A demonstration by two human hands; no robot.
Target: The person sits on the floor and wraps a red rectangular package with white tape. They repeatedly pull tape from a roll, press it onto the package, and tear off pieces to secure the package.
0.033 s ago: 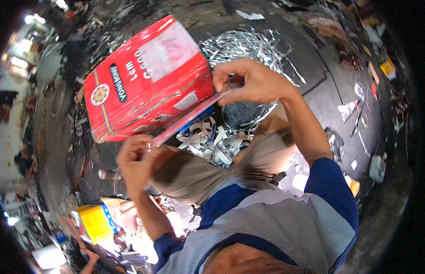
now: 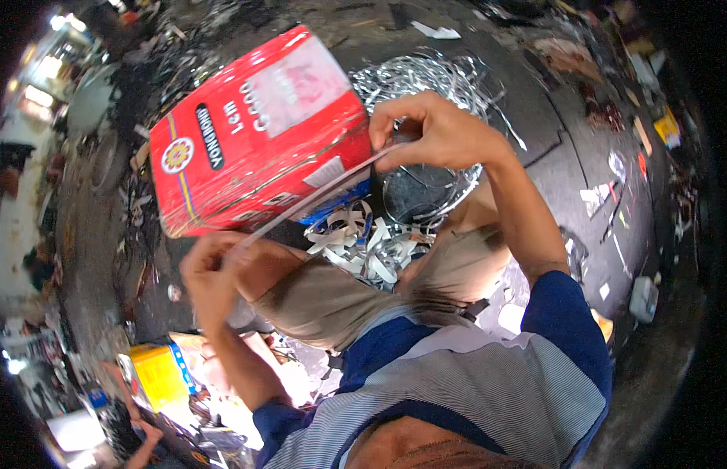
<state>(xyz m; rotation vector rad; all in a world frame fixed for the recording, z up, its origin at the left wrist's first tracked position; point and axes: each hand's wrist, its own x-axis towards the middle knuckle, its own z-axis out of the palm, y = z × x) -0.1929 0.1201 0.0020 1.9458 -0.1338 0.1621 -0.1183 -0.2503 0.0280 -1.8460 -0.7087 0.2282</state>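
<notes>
A thin, pale pinkish strip (image 2: 309, 201) is stretched slantwise between my two hands, in front of a red carton. My right hand (image 2: 445, 134) pinches its upper right end between thumb and fingers. At the lower left end, my left hand (image 2: 208, 270) closes its fingers on the strip, slightly smeared by motion. The red carton (image 2: 238, 176) stands just beyond the strip, its near lower corner close to my left hand. Behind my right hand lies a tangled heap of shiny silvery strips (image 2: 426, 78). Flat white strips (image 2: 371, 254) are piled between my legs.
A yellow box (image 2: 158, 377) stands at the lower left, near another person's arm (image 2: 148, 442). Scraps and debris litter the dark floor. A translucent container (image 2: 644, 299) is at the far right, with a second yellow package (image 2: 667, 129) farther up.
My left hand has moved a little to the left, and the strip between my hands now looks narrower. My right hand keeps its pinch. The whole view has shifted slightly.
</notes>
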